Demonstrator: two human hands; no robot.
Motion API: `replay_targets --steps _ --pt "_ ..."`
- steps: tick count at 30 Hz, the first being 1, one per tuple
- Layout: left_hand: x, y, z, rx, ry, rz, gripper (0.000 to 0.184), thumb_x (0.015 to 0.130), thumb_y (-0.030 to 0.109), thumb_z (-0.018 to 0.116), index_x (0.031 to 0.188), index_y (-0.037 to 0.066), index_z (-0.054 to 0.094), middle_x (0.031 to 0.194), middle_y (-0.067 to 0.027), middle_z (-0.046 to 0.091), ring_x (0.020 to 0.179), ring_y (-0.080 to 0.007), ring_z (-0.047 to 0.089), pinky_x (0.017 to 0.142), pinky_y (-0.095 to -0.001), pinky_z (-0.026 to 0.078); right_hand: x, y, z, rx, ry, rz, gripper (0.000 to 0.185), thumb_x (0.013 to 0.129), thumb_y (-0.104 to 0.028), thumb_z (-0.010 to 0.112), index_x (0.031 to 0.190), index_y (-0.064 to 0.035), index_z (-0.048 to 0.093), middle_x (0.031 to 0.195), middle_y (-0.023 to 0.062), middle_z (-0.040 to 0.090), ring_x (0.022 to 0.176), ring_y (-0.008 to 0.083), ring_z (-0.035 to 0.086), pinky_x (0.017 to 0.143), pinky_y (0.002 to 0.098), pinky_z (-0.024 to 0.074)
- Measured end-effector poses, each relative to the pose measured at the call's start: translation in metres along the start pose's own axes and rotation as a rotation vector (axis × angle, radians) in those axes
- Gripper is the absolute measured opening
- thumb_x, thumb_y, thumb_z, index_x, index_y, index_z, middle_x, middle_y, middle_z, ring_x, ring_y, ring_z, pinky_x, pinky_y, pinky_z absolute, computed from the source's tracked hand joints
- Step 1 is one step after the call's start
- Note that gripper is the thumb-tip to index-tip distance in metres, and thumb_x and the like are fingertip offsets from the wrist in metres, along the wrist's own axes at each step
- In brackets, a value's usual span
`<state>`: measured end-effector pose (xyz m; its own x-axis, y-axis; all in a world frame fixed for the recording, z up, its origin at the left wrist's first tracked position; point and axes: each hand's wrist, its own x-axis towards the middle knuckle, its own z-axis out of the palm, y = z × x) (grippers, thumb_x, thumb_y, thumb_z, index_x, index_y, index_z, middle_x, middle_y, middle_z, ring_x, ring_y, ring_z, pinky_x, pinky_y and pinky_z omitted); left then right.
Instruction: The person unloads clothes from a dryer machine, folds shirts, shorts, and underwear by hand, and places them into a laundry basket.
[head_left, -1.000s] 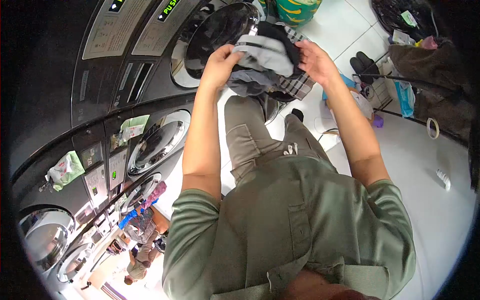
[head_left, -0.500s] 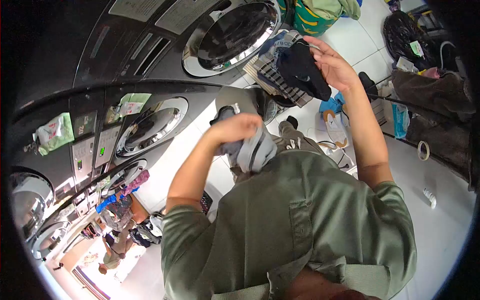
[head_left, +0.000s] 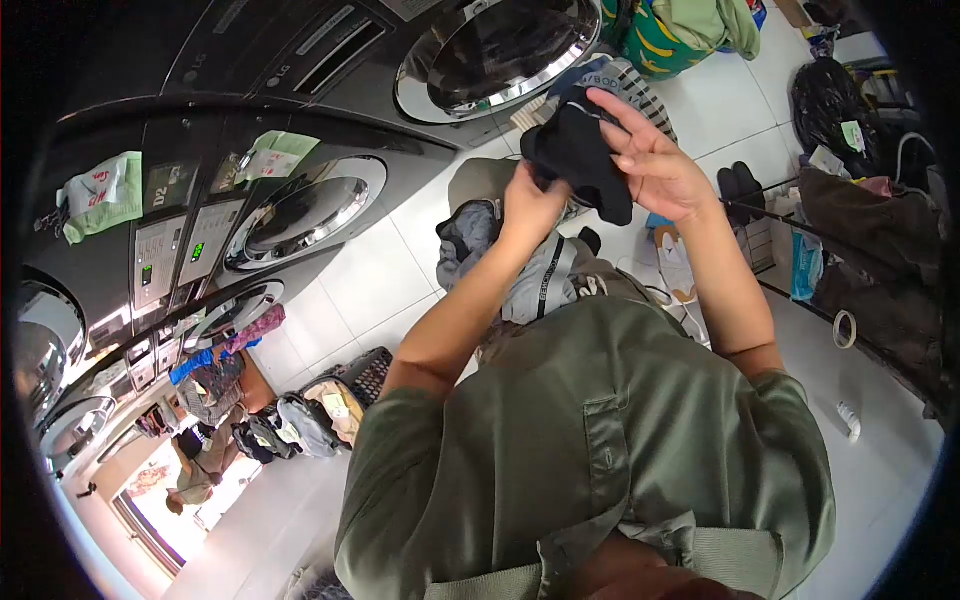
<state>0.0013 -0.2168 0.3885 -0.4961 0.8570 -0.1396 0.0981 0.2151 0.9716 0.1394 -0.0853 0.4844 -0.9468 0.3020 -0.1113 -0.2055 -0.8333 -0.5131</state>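
Note:
A black garment point(head_left: 585, 150), perhaps underwear, is spread between my two hands. My left hand point(head_left: 533, 207) pinches its near left edge with closed fingers. On the other side, my right hand point(head_left: 662, 170) grips its right edge, index finger stretched along the top and thumb beneath. Below and behind it are folded clothes: a blue piece with a lettered waistband point(head_left: 600, 78) and a checked cloth point(head_left: 648, 95). Grey underwear point(head_left: 540, 285) with a dark lettered waistband lies close to my body, beside darker grey clothing point(head_left: 468, 240).
Front-loading machines point(head_left: 505, 50) line the left side. A green patterned bag point(head_left: 660, 40) stands at the top. To the right, a dark rack point(head_left: 800, 225) carries brown cloth and a roll of tape point(head_left: 845, 329). A laundry basket point(head_left: 372, 372) and another person point(head_left: 200, 475) are at lower left.
My left hand has left the grey underwear and moved up and right to take the black garment's edge. The black garment has shifted left and bunched. The view has turned slightly.

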Motion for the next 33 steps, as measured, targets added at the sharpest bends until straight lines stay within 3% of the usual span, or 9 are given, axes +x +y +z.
replay_targets --steps 4,8,10,12,14,15,17,28,33 --pt "0.021 0.017 -0.018 -0.165 0.259 -0.096 0.01 0.075 0.002 0.054 0.085 -0.001 0.052 0.07 -0.0057 0.057 0.054 -0.0118 0.053 0.055 -0.0247 0.044 -0.013 -0.009 -0.003 -0.036 0.182 -0.203 0.066 0.069 0.005 0.056 0.131 -0.0046 0.034 0.125 0.0116 0.042 0.114 0.0215 0.044 0.099 0.0314 0.0338" --pt "0.038 0.05 -0.061 -0.626 -0.16 -0.397 0.011 0.08 0.005 0.055 0.088 -0.001 0.053 0.068 -0.0023 0.056 0.047 -0.007 0.046 0.052 -0.0245 0.047 -0.041 -0.009 -0.026 0.007 0.416 -0.301 0.062 0.065 0.007 0.056 0.124 -0.0055 0.042 0.12 0.0092 0.045 0.11 0.0199 0.047 0.094 0.0316 0.0378" --pt "0.043 0.072 -0.069 -0.591 -0.555 -0.561 0.021 0.076 0.01 0.061 0.093 -0.001 0.054 0.069 -0.0018 0.056 0.045 -0.0061 0.042 0.052 -0.0226 0.046 -0.054 -0.005 -0.053 -0.795 0.573 0.098 0.057 0.062 0.002 0.06 0.116 -0.0074 0.047 0.117 0.0096 0.047 0.107 0.0213 0.048 0.091 0.0319 0.0389" --pt "0.037 0.107 -0.051 -0.143 -0.838 -0.425 0.035 0.063 0.015 0.073 0.092 0.002 0.058 0.074 -0.001 0.058 0.055 -0.0059 0.049 0.054 -0.0205 0.042 -0.043 0.006 -0.015 -1.687 0.39 -0.328 0.049 0.06 -0.005 0.066 0.106 -0.005 0.051 0.11 0.0072 0.047 0.093 0.0151 0.051 0.077 0.0262 0.0428" --pt "0.03 0.104 -0.026 0.137 -0.932 0.168 0.037 0.061 0.016 0.073 0.091 0.001 0.058 0.08 -0.0013 0.058 0.065 -0.0085 0.052 0.061 -0.0205 0.042 -0.029 0.017 -0.008 -1.675 0.095 -0.502 0.053 0.061 -0.005 0.066 0.111 -0.0035 0.048 0.109 0.0051 0.051 0.099 0.0147 0.049 0.08 0.0261 0.0405" --pt "0.027 0.109 -0.024 0.046 -1.061 -0.148 0.036 0.059 0.013 0.071 0.089 0.001 0.055 0.081 -0.0031 0.058 0.076 -0.0112 0.053 0.069 -0.0236 0.042 -0.024 0.02 -0.009 -1.666 -0.002 -0.56 0.054 0.062 -0.004 0.066 0.113 -0.0029 0.047 0.109 0.0045 0.052 0.102 0.0146 0.048 0.081 0.026 0.0397" --pt "0.024 0.117 -0.03 0.153 -0.944 0.018 0.036 0.057 0.01 0.068 0.088 0.001 0.053 0.077 -0.0063 0.058 0.073 -0.0169 0.055 0.066 -0.0263 0.043 -0.022 0.025 -0.017 -0.939 -0.031 0.273 0.045 0.066 -0.007 0.066 0.107 -0.0025 0.047 0.1 0.002 0.054 0.093 0.0104 0.049 0.079 0.0232 0.0389" --pt "0.028 0.119 -0.061 0.665 -0.386 0.699 0.015 0.064 0.008 0.068 0.078 0.003 0.063 0.09 -0.008 0.059 0.085 -0.0255 0.057 0.072 -0.0304 0.045 -0.054 0.006 -0.013 -1.016 0.095 -0.036 0.043 0.062 0.003 0.052 0.101 -0.0063 0.037 0.086 0.0028 0.049 0.079 0.0084 0.045 0.068 0.0212 0.0372" --pt "0.033 0.113 -0.064 -0.246 -0.677 -0.109 0.032 0.076 0.019 0.066 0.099 -0.003 0.06 0.098 -0.0099 0.06 0.092 -0.0181 0.057 0.08 -0.0292 0.044 -0.066 0.002 -0.028 -1.51 0.244 -0.094 0.029 0.059 -0.002 0.051 0.087 0.0001 0.048 0.079 0.0106 0.051 0.074 0.0141 0.051 0.065 0.0285 0.0412"
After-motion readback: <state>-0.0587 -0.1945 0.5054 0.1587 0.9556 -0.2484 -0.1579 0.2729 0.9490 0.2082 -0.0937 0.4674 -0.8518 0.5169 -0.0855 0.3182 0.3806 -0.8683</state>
